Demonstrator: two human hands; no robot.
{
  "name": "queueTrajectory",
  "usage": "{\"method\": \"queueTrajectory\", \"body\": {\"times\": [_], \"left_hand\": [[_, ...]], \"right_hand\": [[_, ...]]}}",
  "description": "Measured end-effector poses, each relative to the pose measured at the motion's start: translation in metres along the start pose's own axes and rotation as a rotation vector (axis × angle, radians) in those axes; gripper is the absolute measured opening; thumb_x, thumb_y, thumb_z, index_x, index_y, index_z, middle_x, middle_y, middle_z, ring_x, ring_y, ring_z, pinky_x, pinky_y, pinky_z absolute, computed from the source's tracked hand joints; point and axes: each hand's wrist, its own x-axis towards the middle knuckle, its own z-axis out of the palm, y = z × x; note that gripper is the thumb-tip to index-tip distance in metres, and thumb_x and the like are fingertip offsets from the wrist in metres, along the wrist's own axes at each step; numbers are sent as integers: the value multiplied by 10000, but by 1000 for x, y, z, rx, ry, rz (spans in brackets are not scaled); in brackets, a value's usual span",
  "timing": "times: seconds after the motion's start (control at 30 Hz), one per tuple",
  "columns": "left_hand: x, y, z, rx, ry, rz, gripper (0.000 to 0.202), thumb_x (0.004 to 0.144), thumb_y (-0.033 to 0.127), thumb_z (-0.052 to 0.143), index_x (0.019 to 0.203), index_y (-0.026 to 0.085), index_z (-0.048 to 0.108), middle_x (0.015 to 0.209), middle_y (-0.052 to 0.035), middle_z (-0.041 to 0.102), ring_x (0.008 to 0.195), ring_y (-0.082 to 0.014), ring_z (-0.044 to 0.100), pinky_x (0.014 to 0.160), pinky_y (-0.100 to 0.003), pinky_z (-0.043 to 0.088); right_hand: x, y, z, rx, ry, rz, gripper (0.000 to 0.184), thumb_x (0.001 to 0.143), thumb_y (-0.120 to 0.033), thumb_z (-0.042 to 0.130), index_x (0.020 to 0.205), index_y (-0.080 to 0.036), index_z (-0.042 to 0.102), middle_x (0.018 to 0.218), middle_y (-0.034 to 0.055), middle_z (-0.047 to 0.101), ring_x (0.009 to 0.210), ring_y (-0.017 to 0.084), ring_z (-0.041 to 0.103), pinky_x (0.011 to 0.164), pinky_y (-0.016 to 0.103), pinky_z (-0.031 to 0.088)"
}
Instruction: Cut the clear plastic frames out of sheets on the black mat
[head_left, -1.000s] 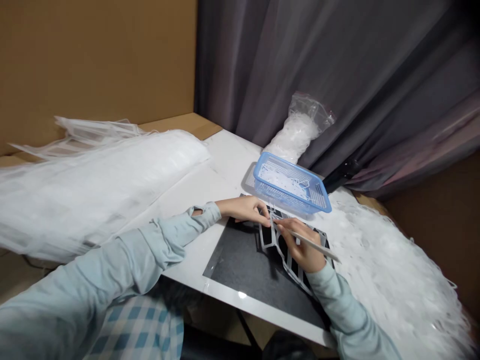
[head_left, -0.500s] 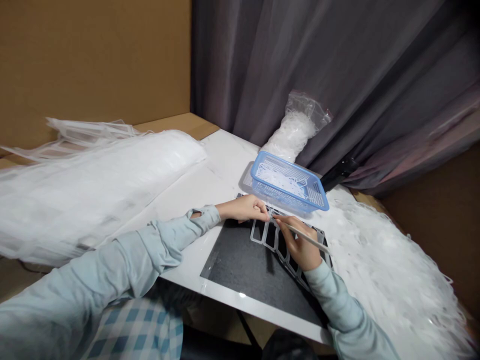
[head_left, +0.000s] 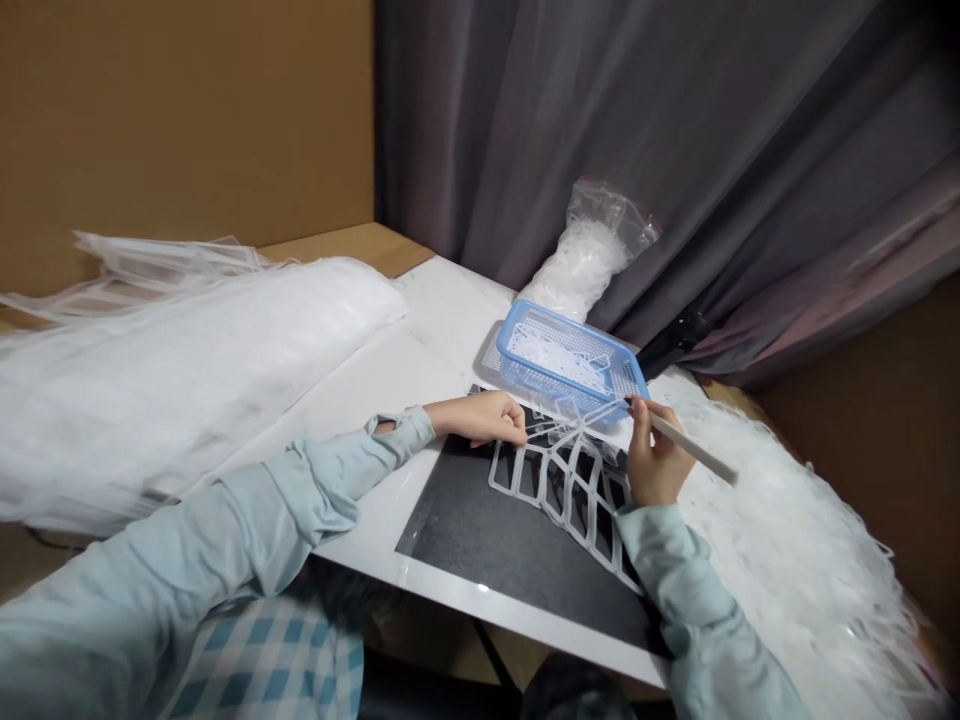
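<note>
Hands at the far edge of a black work mat. Left hand (head_left: pixel 480 418): fingers curled toward the palm, fingertips (head_left: pixel 519 428) at the upper end of a translucent white plastic lattice (head_left: pixel 559 480); whether they pinch it cannot be told from this view. Right hand (head_left: pixel 656 462): raised, thumb and forefinger pinching a slim white stylus (head_left: pixel 690 447), its tip at the lattice's upper strands, just beside the corner of a blue mesh basket (head_left: pixel 577 332).

Lattice: lying on the black mat (head_left: pixel 487 545), below and between the hands, as rows of open cells; thin strands run from near the left fingertips toward the stylus tip.

Change from the preceding frame: the hands, then almost touching over the lattice, now stand apart. The right hand has moved up and to the right, off the cells it covered, leaving them in view. The left hand lies in nearly the same place.

Surroundings: the mat lies on a white tabletop (head_left: pixel 442 330). White lattice scraps fill the basket, and a clear plastic bag (head_left: pixel 589 260) of white pieces stands behind it, against a grey curtain (head_left: pixel 600 130). Large masses of white lattice (head_left: pixel 187 380) and tangled strips (head_left: pixel 780 530) lie to the left and right. Pale blue sleeves (head_left: pixel 300 490) cover both forearms.
</note>
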Motion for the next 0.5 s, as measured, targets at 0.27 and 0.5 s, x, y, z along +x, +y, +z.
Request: {"method": "queueTrajectory", "body": {"times": [0.27,0.5], "left_hand": [[-2,2,-1,0,-32,-2,103,737,195,598,672,161,527,433,78,436,319,-66,394,328,-170,233],[4,-7,-3,-8,5,167,130,725,239,634,694,134,564,708,12,591,534,-52,460,477,-167,321]], "right_hand": [[8,2,-4,29,150,5,281,941,-361,536,943,-126,690,877,92,694,772,201,664,728,327,515],[-1,-8,-4,147,-262,231,356,878,-474,592,852,-142,720,640,43,671,613,187,641,619,292,511]]}}
